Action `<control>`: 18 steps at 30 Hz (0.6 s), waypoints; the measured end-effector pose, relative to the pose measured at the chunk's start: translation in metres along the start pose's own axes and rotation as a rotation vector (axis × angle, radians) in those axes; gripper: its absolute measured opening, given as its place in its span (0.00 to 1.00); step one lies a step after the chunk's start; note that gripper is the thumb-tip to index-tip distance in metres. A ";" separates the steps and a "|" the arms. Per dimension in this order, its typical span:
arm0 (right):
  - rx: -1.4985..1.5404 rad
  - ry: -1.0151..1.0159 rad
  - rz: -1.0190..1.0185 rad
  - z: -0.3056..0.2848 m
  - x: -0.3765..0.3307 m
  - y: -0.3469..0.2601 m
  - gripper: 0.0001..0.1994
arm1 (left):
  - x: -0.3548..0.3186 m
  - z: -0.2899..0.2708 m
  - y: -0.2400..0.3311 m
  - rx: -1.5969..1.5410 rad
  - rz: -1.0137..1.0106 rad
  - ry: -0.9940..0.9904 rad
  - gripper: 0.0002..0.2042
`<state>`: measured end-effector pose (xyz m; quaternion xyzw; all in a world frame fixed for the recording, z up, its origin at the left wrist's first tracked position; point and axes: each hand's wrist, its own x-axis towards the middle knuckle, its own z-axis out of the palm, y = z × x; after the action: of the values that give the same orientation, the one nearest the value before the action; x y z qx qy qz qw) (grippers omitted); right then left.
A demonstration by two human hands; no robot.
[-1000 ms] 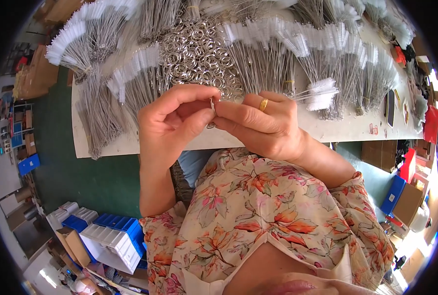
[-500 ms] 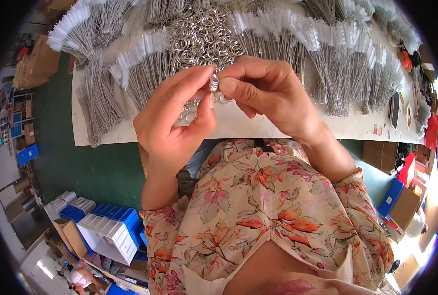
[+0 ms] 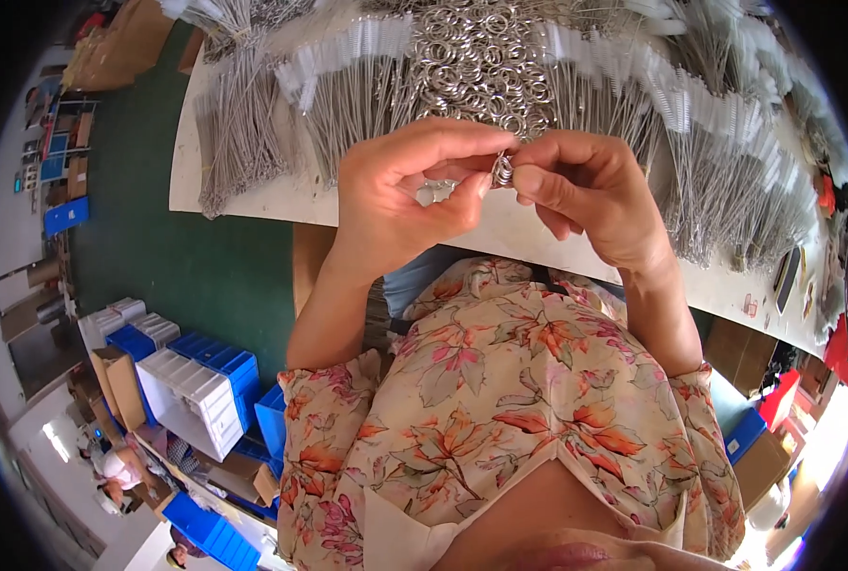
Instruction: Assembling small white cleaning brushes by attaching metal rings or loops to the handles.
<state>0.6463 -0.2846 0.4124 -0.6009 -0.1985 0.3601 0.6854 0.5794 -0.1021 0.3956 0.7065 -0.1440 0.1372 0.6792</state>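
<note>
A small stack of shiny metal rings (image 3: 503, 172) is pinched between my two hands above the table's near edge. My left hand (image 3: 410, 186) has its index finger and thumb closing on the stack from the left. From the right, the thumb and bent fingers of my right hand (image 3: 591, 186) grip the same rings. Just beyond my fingers lies a large heap of loose metal rings (image 3: 481, 71). A few more rings show through the gap between my left thumb and index finger. How many rings are held is hard to make out.
Bundles of thin wire brushes with white bristle tips (image 3: 357, 90) flank the heap on the white table (image 3: 576, 249). More brush bundles (image 3: 729, 181) cover the right side. White and blue plastic crates (image 3: 191, 404) stand on the green floor at lower left. People are visible beyond them.
The whole view has shifted, so table and hands appear farther right. My hands stay together on the rings, and the held stack now looks a little more tilted.
</note>
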 end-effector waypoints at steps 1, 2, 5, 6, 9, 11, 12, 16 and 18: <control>0.084 -0.033 0.068 -0.001 0.001 0.002 0.08 | -0.002 0.000 -0.001 -0.091 -0.038 0.031 0.14; 0.085 -0.032 0.069 0.002 0.002 0.004 0.08 | -0.003 0.000 0.000 -0.092 -0.039 0.030 0.14; 0.116 -0.020 0.022 0.005 0.004 0.009 0.07 | -0.006 0.004 0.001 0.006 -0.048 0.108 0.13; 0.117 -0.016 0.023 0.006 0.003 0.010 0.07 | -0.009 0.005 0.001 -0.003 -0.035 0.149 0.13; -0.344 0.113 -0.273 0.012 0.000 0.010 0.06 | -0.010 0.005 0.003 -0.004 -0.025 0.172 0.13; -0.205 0.106 -0.152 0.012 -0.001 0.007 0.06 | -0.009 0.002 0.002 0.002 -0.027 0.153 0.12; -0.207 0.110 -0.152 0.013 -0.001 0.007 0.06 | -0.008 0.001 0.000 0.028 0.008 0.130 0.13; -0.127 0.134 -0.160 0.016 0.003 0.007 0.06 | -0.007 0.001 -0.001 0.083 0.047 0.100 0.15; -0.126 0.125 -0.148 0.014 0.005 0.007 0.07 | -0.006 0.000 -0.005 0.089 0.058 0.100 0.15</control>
<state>0.6378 -0.2709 0.4073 -0.6479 -0.2215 0.2572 0.6819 0.5757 -0.1021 0.3888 0.7238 -0.1242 0.1983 0.6491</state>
